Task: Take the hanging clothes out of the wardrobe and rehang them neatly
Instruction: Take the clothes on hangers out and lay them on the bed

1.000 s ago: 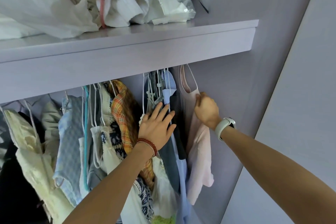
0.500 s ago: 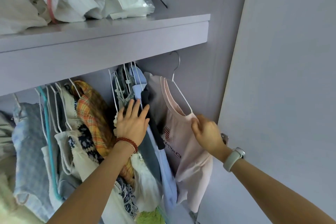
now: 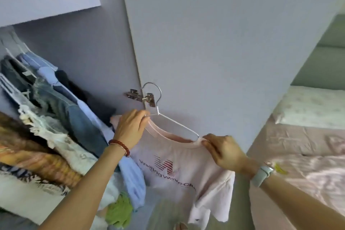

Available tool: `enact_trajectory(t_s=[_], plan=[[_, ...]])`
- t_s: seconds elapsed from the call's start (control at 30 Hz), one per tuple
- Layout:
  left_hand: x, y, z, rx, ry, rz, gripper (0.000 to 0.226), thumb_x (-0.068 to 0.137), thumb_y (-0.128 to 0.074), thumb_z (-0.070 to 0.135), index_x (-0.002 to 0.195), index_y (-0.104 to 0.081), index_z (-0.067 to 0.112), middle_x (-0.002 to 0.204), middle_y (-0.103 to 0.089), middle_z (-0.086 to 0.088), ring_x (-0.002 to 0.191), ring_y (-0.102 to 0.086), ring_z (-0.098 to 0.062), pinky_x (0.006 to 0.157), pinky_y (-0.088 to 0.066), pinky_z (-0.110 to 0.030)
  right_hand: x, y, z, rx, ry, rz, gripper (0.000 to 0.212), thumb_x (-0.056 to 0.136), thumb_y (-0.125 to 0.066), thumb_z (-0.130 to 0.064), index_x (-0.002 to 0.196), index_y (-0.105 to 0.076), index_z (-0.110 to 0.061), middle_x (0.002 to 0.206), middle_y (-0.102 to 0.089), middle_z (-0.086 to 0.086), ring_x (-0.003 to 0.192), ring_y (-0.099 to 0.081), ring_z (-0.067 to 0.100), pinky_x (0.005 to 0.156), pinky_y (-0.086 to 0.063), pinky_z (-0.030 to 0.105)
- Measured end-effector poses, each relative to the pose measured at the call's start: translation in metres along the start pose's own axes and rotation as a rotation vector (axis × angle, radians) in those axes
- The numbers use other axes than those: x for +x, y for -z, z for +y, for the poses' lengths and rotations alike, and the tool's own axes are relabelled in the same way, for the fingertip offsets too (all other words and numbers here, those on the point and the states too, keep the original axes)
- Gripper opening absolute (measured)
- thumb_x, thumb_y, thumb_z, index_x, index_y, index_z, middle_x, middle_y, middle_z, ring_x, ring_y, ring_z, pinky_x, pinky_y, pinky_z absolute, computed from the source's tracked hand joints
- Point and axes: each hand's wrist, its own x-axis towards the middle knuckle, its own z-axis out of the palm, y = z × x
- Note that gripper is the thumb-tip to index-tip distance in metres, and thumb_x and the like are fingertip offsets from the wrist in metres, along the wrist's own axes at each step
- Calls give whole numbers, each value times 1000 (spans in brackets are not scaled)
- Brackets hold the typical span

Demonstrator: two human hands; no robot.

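The left hand [image 3: 130,129] covers the left shoulder of the pink T-shirt [image 3: 179,170] and that end of the wire hanger [image 3: 171,121]. The shirt's red lettering is blurred and folds away at the right, perhaps ending in "Club". The hanging clothes [image 3: 56,121] are smeared and cut off at the left edge.

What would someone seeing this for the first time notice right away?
Probably the pale pink T-shirt with red lettering at centre, on a white wire hanger held out in front of the open wardrobe door. The left hand grips the hanger's left shoulder and the right hand pinches the collar. Crowded hanging clothes fill the left, and a pink-sheeted bed lies at right.
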Motion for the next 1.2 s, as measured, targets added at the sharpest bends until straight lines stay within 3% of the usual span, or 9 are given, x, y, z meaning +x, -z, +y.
enact_trajectory(t_s=[0.07, 0.27, 0.43, 0.63, 0.73, 0.83, 0.97, 1.07, 1.2], plan=[[-10, -26, 25, -72, -91, -85, 24, 96, -45, 19, 101, -62, 3, 98, -63, -17, 90, -59, -35, 77, -46, -43, -43, 13, 20, -65, -117, 20, 23, 89, -46, -23, 91, -65, -9, 70, -67, 5, 62, -62, 31, 53, -42, 28], [-54, -105, 119, -358, -209, -350, 14, 90, -56, 23, 88, -63, 11, 74, -65, -5, 68, -57, -23, 63, -40, -30, -171, 45, 49, -79, -618, 3, 23, 92, -48, -25, 97, -64, -8, 101, -60, 7, 95, -58, 29, 77, -47, 41], [-75, -154, 196, -350, -240, -526, 5, 84, -64, 21, 80, -66, 21, 64, -57, 9, 67, -54, -19, 62, -38, -27, -278, 42, 25, -58, -951, -20, 24, 92, -46, -33, 98, -64, -19, 103, -65, 5, 95, -59, 28, 77, -43, 32], [-112, -200, 299, -409, -431, -1018, 20, 83, -65, 9, 67, -64, 21, 64, -61, 8, 64, -53, -8, 60, -39, -12, -395, 45, -11, 158, -1232, -84, 32, 91, -48, -34, 64, -56, -20, 61, -48, -8, 60, -43, 15, 59, -34, 26], [-143, -222, 372, -403, -514, -1205, 17, 83, -66, 9, 67, -65, 17, 65, -60, 5, 66, -52, -9, 66, -40, -18, -458, 76, -29, 290, -1388, 76, 46, 90, -53, -29, 47, -37, -25, 52, -38, -9, 52, -34, 10, 58, -30, 29], [-184, -241, 450, -412, -545, -1339, 21, 82, -67, 9, 64, -65, 18, 59, -58, 4, 60, -47, -9, 62, -37, -18, -517, 115, -46, 239, -1567, 316, 49, 86, -57, -23, 41, -38, -23, 52, -52, 0, 49, -43, 14, 54, -30, 28], [-254, -254, 550, -473, -554, -1513, 18, 81, -66, 2, 66, -69, 12, 62, -63, 3, 64, -54, -9, 62, -42, -13, -594, 164, -73, 77, -1823, 429, 47, 80, -58, -28, 42, -32, -19, 46, -31, -4, 47, -28, 12, 53, -26, 30], [-309, -257, 617, -475, -669, -1594, 6, 81, -66, 5, 79, -71, 8, 71, -67, 2, 70, -60, -7, 65, -45, -9, -650, 186, -98, -120, -1988, 558, 42, 76, -60, -30, 42, -40, -18, 46, -39, -4, 49, -36, 12, 52, -29, 30], [-377, -262, 699, -547, -827, -1551, 13, 80, -68, 13, 69, -69, 19, 64, -63, 6, 61, -56, -5, 58, -44, -13, -717, 202, -116, -445, -2148, 739, 22, 75, -62, -37, 61, -62, -20, 65, -60, -2, 67, -53, 21, 56, -33, 25]])
